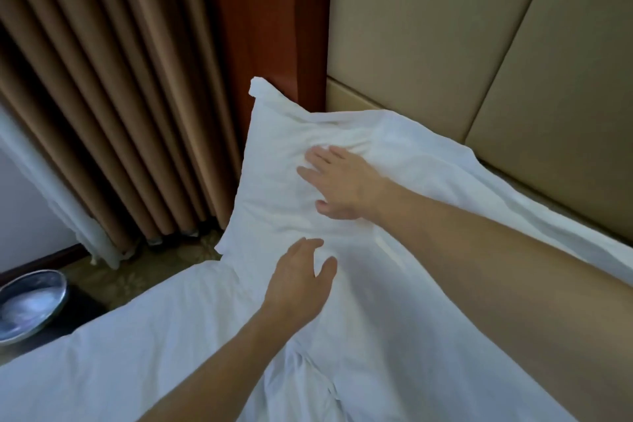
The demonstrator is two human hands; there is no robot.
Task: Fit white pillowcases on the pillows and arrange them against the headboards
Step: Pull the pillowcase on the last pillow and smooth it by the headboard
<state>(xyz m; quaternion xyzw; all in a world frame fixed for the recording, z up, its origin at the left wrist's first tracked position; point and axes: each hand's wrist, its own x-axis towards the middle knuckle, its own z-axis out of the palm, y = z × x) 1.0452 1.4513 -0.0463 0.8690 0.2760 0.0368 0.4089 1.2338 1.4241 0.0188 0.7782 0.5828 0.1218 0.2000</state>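
Observation:
A pillow in a white pillowcase (274, 154) lies at the head of the bed, its far edge near the beige padded headboard (445, 44). Its top left corner sticks up beside the wooden post. My right hand (337, 181) lies flat on the pillow with fingers spread, pressing the fabric. My left hand (301, 277) hovers over or rests on the pillow's near edge, fingers apart and holding nothing. The white bedding (154, 353) covers the bed below the pillow.
Brown pleated curtains (102, 96) hang at the left, next to a reddish wooden post (267, 27). A round metal bin (27, 305) stands on the patterned carpet at the lower left, beside the bed's edge.

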